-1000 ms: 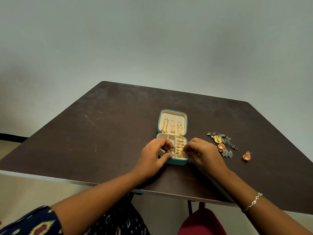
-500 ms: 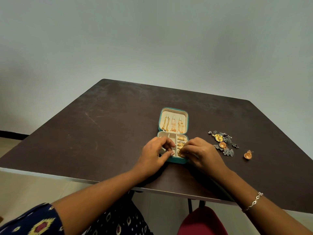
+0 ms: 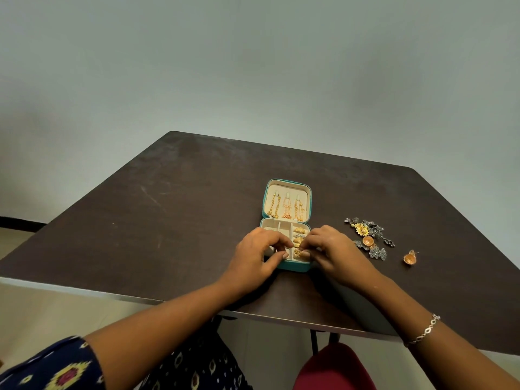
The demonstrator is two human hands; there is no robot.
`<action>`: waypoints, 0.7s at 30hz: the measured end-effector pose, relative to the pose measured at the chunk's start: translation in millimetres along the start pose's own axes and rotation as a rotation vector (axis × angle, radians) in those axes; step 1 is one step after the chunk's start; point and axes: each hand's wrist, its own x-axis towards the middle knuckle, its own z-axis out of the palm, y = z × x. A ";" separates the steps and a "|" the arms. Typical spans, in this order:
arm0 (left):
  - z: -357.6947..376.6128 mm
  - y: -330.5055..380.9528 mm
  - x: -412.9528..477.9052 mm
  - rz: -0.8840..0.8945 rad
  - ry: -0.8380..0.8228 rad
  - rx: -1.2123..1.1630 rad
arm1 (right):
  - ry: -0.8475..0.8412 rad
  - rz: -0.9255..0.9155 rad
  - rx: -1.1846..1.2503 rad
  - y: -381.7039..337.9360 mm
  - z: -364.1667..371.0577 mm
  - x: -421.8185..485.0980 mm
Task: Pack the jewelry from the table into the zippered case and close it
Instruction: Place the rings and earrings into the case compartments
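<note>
A teal zippered case (image 3: 292, 266) lies open on the dark table (image 3: 168, 220). Its raised lid (image 3: 287, 190) shows three gold chains hanging on cream lining. Gold rings (image 3: 298, 230) fill the right compartment of the base. My left hand (image 3: 257, 256) rests on the case's left half, thumb against its near wall, fingers curled over the compartments. My right hand (image 3: 330, 253) pinches a small gold piece at the near end of the ring row. To the right lie loose jewelry pieces (image 3: 368, 237), silver, yellow and orange, and a single orange earring (image 3: 409, 258).
The table's near edge (image 3: 140, 296) runs just below my forearms. A red chair seat (image 3: 334, 367) shows under the table at lower right. A plain grey wall stands behind. My right wrist wears a silver bracelet (image 3: 425, 330).
My right hand's fingertips have slid toward me along the ring row, from its middle to its near end. The left hand stays on the case.
</note>
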 end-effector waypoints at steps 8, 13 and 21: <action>0.0 0.6 0.4 0.010 -0.005 0.018 | -0.021 -0.047 0.263 -8.6 -1.9 1.0; -0.2 2.1 -0.2 0.000 0.012 0.054 | 0.070 -0.028 0.280 -13.6 2.0 0.1; -1.9 3.8 -0.4 -0.022 0.010 0.040 | 0.219 -0.136 0.078 -16.9 8.9 -4.7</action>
